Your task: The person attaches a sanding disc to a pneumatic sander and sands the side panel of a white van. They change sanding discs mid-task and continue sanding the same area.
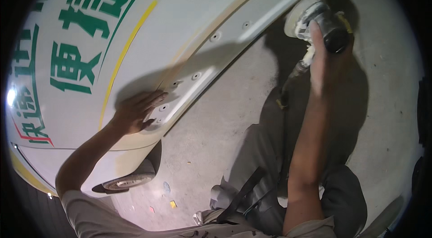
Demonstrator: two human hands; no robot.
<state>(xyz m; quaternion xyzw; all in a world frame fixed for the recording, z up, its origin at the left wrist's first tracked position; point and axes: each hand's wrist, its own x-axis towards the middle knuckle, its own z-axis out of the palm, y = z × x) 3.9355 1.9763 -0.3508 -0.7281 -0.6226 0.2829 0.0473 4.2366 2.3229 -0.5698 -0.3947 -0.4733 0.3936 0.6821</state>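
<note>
My right hand (327, 65) is wrapped round a black and white air sander (332, 31), holding it off to the right above the floor. The sander's pale round pad (294, 18) is tilted toward the vehicle and stands apart from it. A hose (292, 76) leads down from the tool beside my right forearm. My left hand (135, 113) lies flat with its fingers stretched out on the white vehicle panel (180, 17). Its fingertips rest near the lower sill (216, 35), which has a row of round holes. Beige sanded patches run along the panel above that sill.
A vehicle wheel (128, 181) shows at the lower left, under the body. Small scraps, one of them yellow (173, 204), lie on the grey concrete floor (216, 116). My bent legs (252, 161) are low in front of me, beside the sill.
</note>
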